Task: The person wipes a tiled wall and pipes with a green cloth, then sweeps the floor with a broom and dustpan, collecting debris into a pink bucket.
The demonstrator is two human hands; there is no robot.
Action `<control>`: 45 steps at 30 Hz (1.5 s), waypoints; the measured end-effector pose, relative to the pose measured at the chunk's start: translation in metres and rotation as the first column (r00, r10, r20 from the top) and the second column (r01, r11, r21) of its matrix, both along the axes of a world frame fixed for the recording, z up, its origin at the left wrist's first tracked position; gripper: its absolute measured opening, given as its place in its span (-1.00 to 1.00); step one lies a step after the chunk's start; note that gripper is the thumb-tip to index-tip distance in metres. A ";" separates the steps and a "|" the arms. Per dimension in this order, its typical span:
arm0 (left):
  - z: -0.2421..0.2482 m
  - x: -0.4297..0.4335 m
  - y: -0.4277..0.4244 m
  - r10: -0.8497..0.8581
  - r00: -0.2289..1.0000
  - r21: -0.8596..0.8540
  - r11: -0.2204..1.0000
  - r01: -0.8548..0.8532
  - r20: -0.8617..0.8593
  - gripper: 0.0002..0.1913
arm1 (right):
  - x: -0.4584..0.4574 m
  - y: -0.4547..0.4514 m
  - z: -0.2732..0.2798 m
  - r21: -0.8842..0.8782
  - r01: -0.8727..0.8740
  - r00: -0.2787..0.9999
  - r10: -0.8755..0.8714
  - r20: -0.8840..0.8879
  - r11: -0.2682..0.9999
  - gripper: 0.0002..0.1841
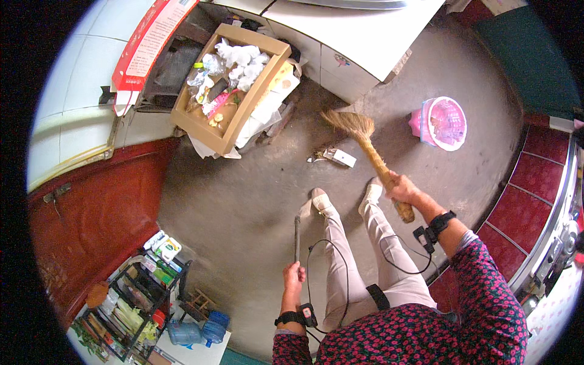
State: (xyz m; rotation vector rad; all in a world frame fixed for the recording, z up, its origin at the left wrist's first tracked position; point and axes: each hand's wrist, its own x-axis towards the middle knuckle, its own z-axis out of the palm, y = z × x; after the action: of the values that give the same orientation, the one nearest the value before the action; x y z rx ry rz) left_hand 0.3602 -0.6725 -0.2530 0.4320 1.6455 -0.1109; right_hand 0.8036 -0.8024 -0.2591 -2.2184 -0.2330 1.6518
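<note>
My right hand (pixel 401 188) grips the lower part of a straw hand broom (pixel 375 157). Its fanned bristles point away from me, above the grey floor by the cabinet corner. My left hand (pixel 293 276) is closed around the dark handle of a small shovel-like tool (pixel 297 237), whose pale blade end is beside my left shoe (pixel 321 200). A torn white carton (pixel 340 157) lies on the floor ahead of my feet, with a little dark debris at its left end. Whether the broom touches the floor I cannot tell.
A pink plastic wastebasket (pixel 445 123) stands right of the broom. At upper left, a cardboard box (pixel 228 139) holds bags, a bottle and scraps. A tiled counter (pixel 346 32) juts out ahead. On the left are a red door (pixel 100 219) and a loaded rack (pixel 159 292).
</note>
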 end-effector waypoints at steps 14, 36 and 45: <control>-0.073 0.015 0.059 0.082 0.995 -0.246 0.967 -0.065 0.057 -0.83 | -0.074 -0.056 0.074 -0.046 0.745 0.626 -0.721 -0.298 0.666 -0.22; -0.161 0.034 0.113 -0.313 0.946 -0.086 0.948 0.306 -0.087 -0.83 | -0.089 -0.008 0.122 -0.120 0.693 0.631 -0.679 -0.376 0.711 -0.11; -0.167 0.004 0.108 -0.252 0.966 -0.086 0.965 0.247 -0.062 -0.84 | -0.055 0.014 0.086 -0.128 -0.298 0.949 0.308 0.063 0.946 -0.08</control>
State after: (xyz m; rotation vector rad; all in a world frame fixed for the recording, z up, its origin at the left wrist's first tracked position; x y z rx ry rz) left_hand 0.3646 -0.5641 -0.4204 0.5803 1.6456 -0.3823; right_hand 0.7488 -0.7884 -0.1727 -2.4402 -0.5373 1.7686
